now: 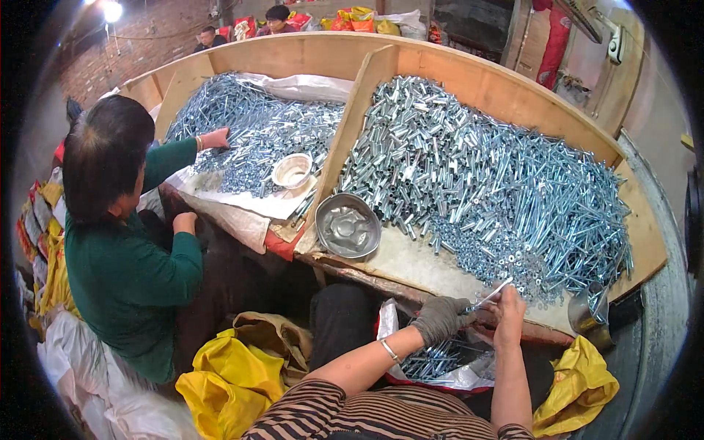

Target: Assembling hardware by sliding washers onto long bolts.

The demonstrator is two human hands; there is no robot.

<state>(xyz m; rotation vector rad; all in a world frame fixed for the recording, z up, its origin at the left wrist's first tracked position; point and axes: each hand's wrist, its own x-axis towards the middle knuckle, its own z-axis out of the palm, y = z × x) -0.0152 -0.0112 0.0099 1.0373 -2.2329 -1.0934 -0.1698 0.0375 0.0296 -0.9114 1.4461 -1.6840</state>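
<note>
My left hand [440, 320], in a grey glove, is closed around the lower end of a thin, bright metal bolt [490, 295]. The bolt slants up and to the right, toward my bare right hand [508, 315]. That hand's fingers are pinched together at the bolt, and their tips are partly hidden. Below both hands an open white sack [469, 378] holds several long bolts [433, 359]. Just beyond the hands lie small nuts and washers [513, 260] on the bench, in front of a heap of long bolts [543, 198].
A wooden divider [359, 117] splits the high-rimmed bench. Metal sleeves [418, 147] are heaped right of it; a steel bowl [347, 226] stands at its near end. On my left a person in green [132, 271] reaches into another pile beside a white bowl [292, 171]. Yellow sacks [231, 381] lie nearby.
</note>
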